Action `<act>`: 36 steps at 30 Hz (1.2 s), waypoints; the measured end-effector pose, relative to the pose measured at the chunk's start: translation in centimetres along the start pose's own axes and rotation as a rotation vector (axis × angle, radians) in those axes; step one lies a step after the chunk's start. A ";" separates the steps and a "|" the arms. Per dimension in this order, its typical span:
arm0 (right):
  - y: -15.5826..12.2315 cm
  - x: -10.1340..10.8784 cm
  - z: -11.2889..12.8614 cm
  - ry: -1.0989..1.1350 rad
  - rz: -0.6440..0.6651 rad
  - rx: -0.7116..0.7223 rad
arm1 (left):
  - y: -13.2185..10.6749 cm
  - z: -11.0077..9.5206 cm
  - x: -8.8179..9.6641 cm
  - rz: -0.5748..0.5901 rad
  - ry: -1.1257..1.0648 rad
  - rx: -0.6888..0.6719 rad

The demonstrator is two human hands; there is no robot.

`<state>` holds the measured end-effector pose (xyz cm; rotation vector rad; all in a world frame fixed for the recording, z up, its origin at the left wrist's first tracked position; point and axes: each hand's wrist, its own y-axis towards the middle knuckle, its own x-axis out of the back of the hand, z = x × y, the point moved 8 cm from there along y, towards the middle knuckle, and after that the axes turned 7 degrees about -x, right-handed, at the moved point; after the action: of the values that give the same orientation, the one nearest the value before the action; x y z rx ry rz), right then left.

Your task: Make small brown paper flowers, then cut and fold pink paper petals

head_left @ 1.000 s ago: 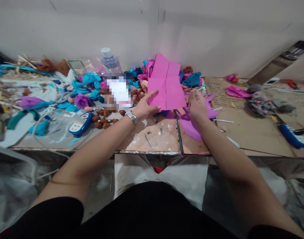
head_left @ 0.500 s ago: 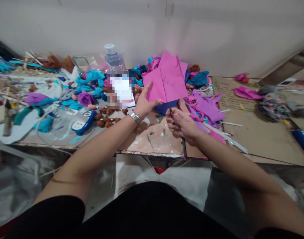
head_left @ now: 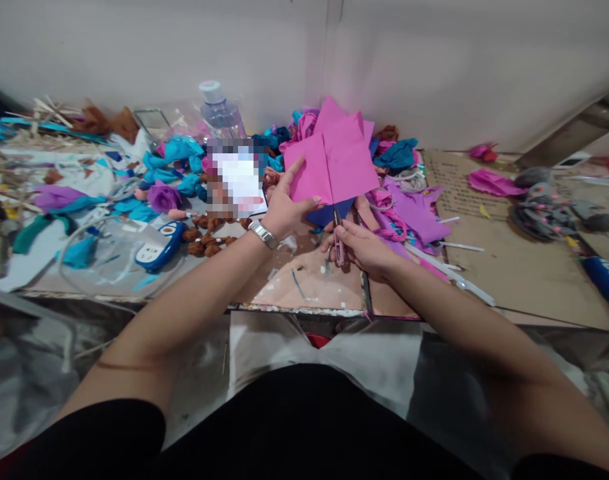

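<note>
My left hand [head_left: 286,212] grips the lower left edge of a bright pink sheet of folded paper [head_left: 347,160], thumb in front and fingers spread along its side. A crease or slit runs down the sheet's middle. Just below the lower edge, my right hand [head_left: 357,248] is closed around small scissors [head_left: 339,243] with a pinkish handle. Their dark tips point up at the paper; whether they touch it I cannot tell. Behind and beneath lie a dark blue piece [head_left: 329,213] and purple paper [head_left: 419,210].
A phone [head_left: 239,177], a water bottle [head_left: 222,115] and a blue-and-white power socket [head_left: 159,247] stand to the left, among blue scraps [head_left: 182,150] and brown beads [head_left: 209,239]. Cardboard [head_left: 464,253] covers the right side, with a grey bundle [head_left: 547,210]. The wall [head_left: 284,60] closes off the back.
My right hand has turned, so the scissors' handle now shows more plainly below the paper. The pink sheet and my left hand stay nearly where they were; the view has shifted slightly.
</note>
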<state>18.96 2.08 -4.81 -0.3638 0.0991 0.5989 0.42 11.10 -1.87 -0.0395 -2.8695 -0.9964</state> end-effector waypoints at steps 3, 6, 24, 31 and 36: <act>0.2 -0.1 0.0 -0.002 0.020 0.014 | -0.5 0.6 -0.4 0.064 -0.023 0.067; 0.2 -0.1 0.1 -0.008 0.029 0.027 | -0.8 0.9 -0.7 0.117 -0.032 0.087; -0.1 0.1 0.4 0.028 -0.012 0.026 | -1.1 -1.6 -0.7 0.107 0.158 0.010; -0.2 -0.2 0.5 0.031 0.001 0.015 | -1.3 -1.3 -0.2 0.042 0.207 0.016; -0.3 -0.4 0.4 0.010 0.025 0.009 | -1.4 -1.3 0.0 0.017 0.236 0.022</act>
<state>18.82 1.81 -4.28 -0.3577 0.1161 0.6211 0.43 9.21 -1.72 0.0520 -2.6604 -0.9005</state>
